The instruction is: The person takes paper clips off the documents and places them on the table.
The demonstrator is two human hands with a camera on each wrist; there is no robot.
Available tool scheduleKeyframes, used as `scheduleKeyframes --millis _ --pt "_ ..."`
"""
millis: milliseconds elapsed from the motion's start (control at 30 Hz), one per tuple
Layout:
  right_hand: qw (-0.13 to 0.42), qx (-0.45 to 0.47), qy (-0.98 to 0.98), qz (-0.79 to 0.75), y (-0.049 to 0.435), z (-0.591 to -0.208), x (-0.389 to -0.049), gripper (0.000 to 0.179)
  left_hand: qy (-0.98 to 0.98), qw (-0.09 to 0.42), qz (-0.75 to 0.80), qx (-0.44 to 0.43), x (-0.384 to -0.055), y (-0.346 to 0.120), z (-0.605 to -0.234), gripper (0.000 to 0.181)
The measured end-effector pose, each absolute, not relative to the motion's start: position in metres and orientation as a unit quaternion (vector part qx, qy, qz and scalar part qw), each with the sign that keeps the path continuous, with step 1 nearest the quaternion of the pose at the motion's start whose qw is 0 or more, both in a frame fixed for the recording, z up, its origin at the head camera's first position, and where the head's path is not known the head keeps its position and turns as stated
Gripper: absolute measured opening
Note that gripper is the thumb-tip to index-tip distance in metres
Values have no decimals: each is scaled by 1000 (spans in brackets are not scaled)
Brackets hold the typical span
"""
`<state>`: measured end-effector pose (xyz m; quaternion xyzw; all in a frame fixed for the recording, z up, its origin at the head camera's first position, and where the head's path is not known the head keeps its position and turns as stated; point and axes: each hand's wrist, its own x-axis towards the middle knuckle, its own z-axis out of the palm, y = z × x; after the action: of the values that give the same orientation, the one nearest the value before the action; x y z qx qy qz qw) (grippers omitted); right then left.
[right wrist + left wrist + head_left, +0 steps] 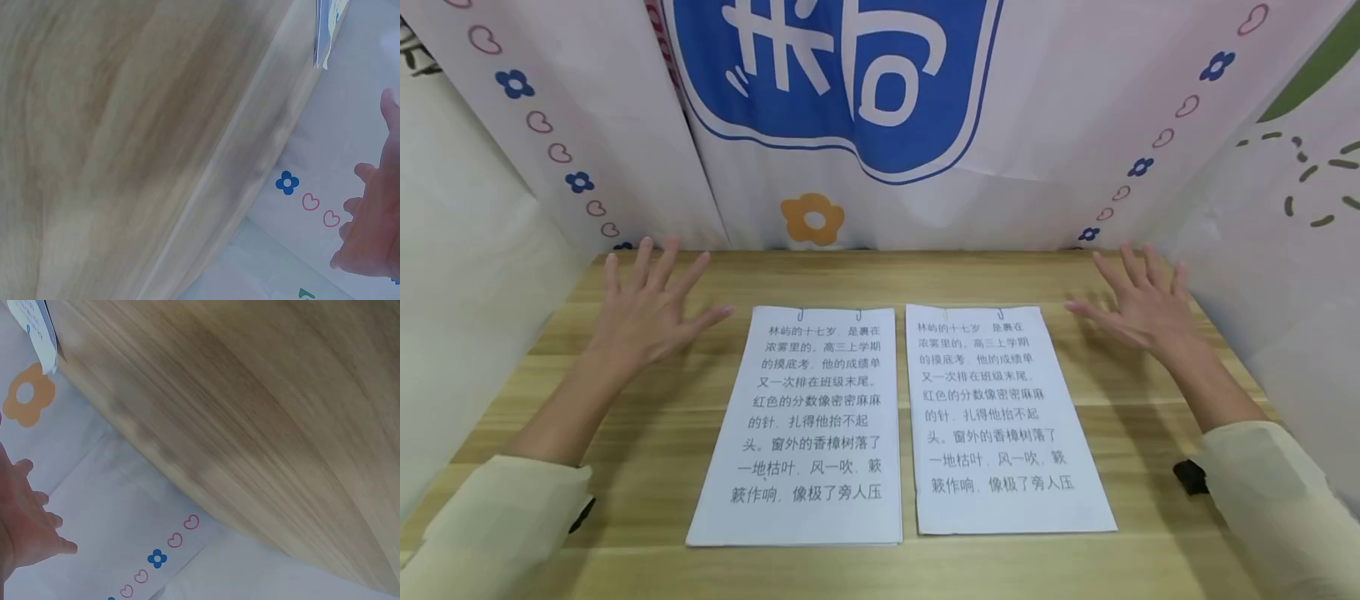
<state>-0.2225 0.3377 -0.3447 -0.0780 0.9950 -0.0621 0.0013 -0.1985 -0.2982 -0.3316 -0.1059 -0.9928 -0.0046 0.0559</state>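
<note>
Two stacks of printed paper lie side by side on the wooden table in the head view, a narrow gap between them. Both the left paper stack (820,417) and the right paper stack (1000,425) carry lines of Chinese characters and have clips at the top edge. My left hand (647,312) is held above the table to the left of the papers, fingers spread and holding nothing. On the other side, my right hand (1138,304) is likewise spread, apart from the right stack. In the wrist views the left hand (28,519) and right hand (375,212) appear at the frame edges.
Behind the table (895,279) hangs a white printed sheet (1037,167) with a blue emblem, hearts and flowers. Pale sheets also flank the left and right sides. Dark bands show at both sleeve cuffs.
</note>
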Motion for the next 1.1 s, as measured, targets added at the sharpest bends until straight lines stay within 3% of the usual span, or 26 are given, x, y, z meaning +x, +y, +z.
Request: scheduleKeyframes --millis 1100 --pt "2 -114 989 -92 304 -340 -213 93 -987 10 -4 -158 -201 -246 -328 88"
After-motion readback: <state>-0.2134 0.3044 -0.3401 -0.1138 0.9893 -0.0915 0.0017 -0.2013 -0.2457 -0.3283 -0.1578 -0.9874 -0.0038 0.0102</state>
